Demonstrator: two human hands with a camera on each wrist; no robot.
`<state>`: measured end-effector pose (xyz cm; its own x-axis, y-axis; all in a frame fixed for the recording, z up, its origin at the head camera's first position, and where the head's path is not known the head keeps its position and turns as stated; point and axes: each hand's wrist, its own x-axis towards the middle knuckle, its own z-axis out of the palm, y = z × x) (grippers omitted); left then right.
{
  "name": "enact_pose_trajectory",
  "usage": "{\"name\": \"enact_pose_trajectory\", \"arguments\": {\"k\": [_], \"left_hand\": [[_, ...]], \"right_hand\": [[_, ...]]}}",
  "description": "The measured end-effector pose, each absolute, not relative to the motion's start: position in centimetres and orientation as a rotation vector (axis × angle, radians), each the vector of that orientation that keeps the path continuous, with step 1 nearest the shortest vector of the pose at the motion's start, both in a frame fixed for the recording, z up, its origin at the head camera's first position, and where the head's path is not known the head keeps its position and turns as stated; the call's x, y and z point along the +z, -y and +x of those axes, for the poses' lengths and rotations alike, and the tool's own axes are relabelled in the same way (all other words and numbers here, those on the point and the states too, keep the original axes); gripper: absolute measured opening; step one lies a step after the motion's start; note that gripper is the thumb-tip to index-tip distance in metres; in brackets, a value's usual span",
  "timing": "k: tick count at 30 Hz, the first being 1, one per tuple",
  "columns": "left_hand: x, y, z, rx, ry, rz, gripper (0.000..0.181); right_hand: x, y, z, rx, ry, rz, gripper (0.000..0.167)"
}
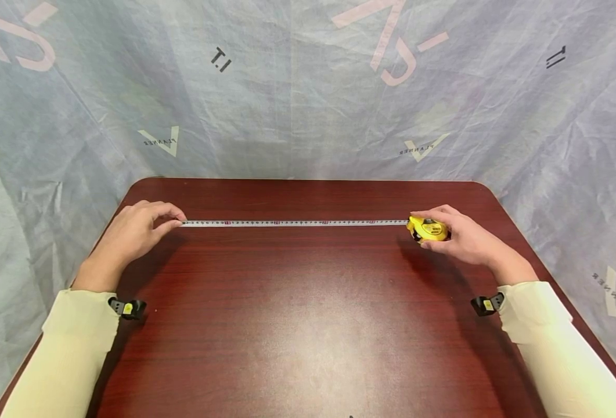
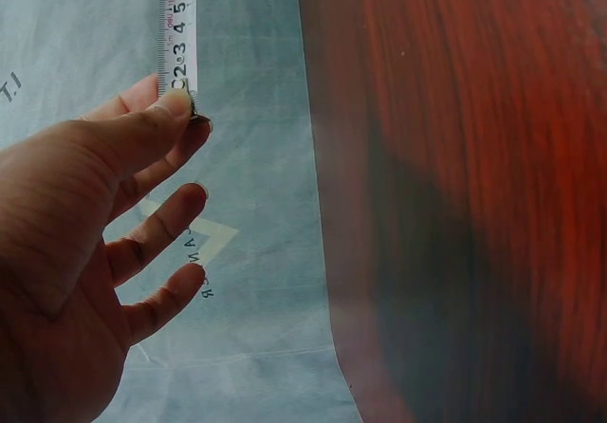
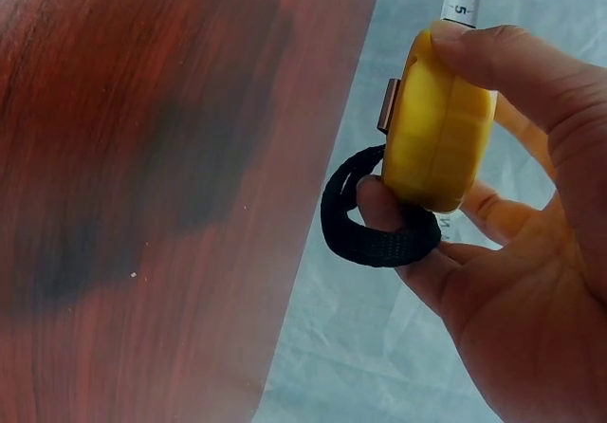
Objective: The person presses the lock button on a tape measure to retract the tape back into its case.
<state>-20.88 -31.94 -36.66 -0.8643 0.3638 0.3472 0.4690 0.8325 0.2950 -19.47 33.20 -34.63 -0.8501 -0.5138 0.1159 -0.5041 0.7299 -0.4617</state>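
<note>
A white measuring blade point(image 1: 297, 223) stretches straight across the head view, drawn out of a yellow tape measure point(image 1: 429, 229). At its left end my left hand point(image 1: 139, 227) pinches the tip between thumb and forefinger; in the left wrist view the other fingers are spread apart below the blade's end point(image 2: 178, 34). My right hand point(image 1: 467, 235) grips the yellow case point(image 3: 438, 129), thumb over its top near the blade's mouth. A black wrist strap point(image 3: 379, 252) loops under the case in the right wrist view, with a fingertip by it. Shadows show the hands raised off the table.
Below the blade lies a dark red wooden table point(image 1: 266, 290) with rounded far corners. A grey printed sheet point(image 1: 287, 116) hangs behind it and along both sides. Both wrists carry small black cameras, the left camera point(image 1: 127, 308) and the right camera point(image 1: 487, 303).
</note>
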Motion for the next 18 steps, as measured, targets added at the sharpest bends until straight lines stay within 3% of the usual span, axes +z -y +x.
{"name": "enact_pose_trajectory", "arguments": {"k": [18], "left_hand": [[-36.4, 31.6, -21.0, -0.561, 2.772, -0.607, 0.019]], "right_hand": [[-34.7, -32.1, -19.7, -0.801, -2.895, -0.850, 0.061]]}}
